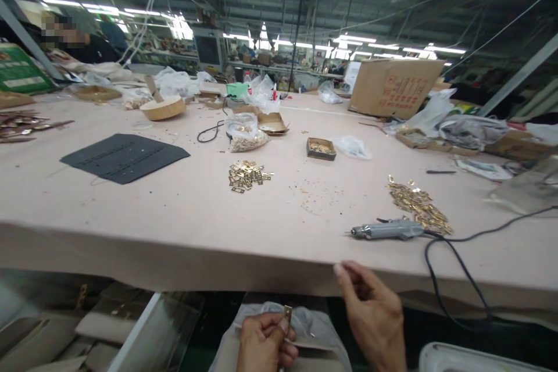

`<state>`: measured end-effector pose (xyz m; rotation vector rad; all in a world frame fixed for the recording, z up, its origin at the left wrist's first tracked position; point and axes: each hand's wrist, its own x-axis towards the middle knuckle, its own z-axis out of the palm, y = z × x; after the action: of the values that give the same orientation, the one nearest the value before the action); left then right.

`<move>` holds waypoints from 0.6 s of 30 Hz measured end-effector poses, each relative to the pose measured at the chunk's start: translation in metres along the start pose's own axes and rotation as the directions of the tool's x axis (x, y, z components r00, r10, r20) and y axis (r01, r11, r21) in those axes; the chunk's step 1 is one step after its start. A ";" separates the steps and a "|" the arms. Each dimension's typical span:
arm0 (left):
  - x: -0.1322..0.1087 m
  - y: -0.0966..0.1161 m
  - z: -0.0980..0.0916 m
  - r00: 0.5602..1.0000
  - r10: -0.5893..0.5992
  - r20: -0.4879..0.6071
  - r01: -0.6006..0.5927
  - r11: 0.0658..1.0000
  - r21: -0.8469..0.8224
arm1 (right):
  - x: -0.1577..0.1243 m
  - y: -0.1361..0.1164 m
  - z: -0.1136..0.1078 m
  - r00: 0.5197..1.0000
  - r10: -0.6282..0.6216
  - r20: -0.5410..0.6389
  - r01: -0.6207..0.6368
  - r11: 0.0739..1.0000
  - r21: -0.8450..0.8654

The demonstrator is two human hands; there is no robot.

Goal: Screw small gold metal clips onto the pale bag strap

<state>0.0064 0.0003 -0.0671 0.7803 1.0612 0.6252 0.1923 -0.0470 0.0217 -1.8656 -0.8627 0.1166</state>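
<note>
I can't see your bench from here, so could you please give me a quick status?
Left hand pinching a small brass piece below the table edge. Right hand bare, fingers curled beside it. Electric screwdriver lying on the table, untouched.

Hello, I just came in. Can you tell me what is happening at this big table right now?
A person sits at the near edge of a long pink table. Their left hand pinches a small brass piece below the table edge, over a plastic bag. Their right hand is beside it, fingers curled, holding nothing that I can see. On the table, an electric screwdriver lies next to a pile of brass hinges; a second pile lies farther back.
</note>
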 end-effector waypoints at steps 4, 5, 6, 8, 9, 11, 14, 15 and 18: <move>0.001 0.001 0.000 1.000 0.004 0.014 -0.004 1.000 0.006 | 0.074 0.002 -0.041 0.945 0.023 -0.326 -0.180 0.868 -0.462; 0.001 0.001 0.000 1.000 0.001 0.021 -0.001 1.000 0.008 | 0.091 0.003 -0.045 0.944 0.092 -0.316 -0.260 0.797 -0.546; 0.001 0.001 -0.001 1.000 -0.002 0.026 0.002 1.000 0.008 | 0.105 0.004 -0.047 0.937 0.158 -0.312 -0.322 0.735 -0.596; 0.000 0.001 -0.001 1.000 0.000 0.024 0.000 1.000 0.001 | 0.126 0.004 -0.044 0.912 0.262 -0.317 -0.408 0.665 -0.625; 0.000 0.001 -0.001 1.000 0.004 0.018 -0.004 1.000 0.001 | 0.133 0.003 -0.040 0.898 0.288 -0.332 -0.437 0.660 -0.611; -0.001 0.001 -0.001 1.000 0.016 0.008 -0.016 1.000 0.011 | 0.142 0.001 -0.033 0.868 0.321 -0.379 -0.490 0.677 -0.549; -0.002 0.001 -0.001 1.000 0.029 0.008 -0.030 0.999 0.028 | 0.148 0.004 -0.028 0.809 0.376 -0.451 -0.565 0.707 -0.425; -0.002 0.000 -0.002 0.999 0.032 0.006 -0.032 0.999 0.026 | 0.149 0.008 -0.029 0.791 0.394 -0.467 -0.585 0.710 -0.392; -0.001 -0.002 -0.003 0.999 0.041 0.004 -0.041 0.999 0.010 | 0.153 0.024 -0.035 0.799 0.382 -0.465 -0.554 0.769 -0.320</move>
<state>0.0032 -0.0003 -0.0689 0.8134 1.0483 0.6534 0.3327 0.0145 0.0630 -2.4087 -0.1201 -0.1366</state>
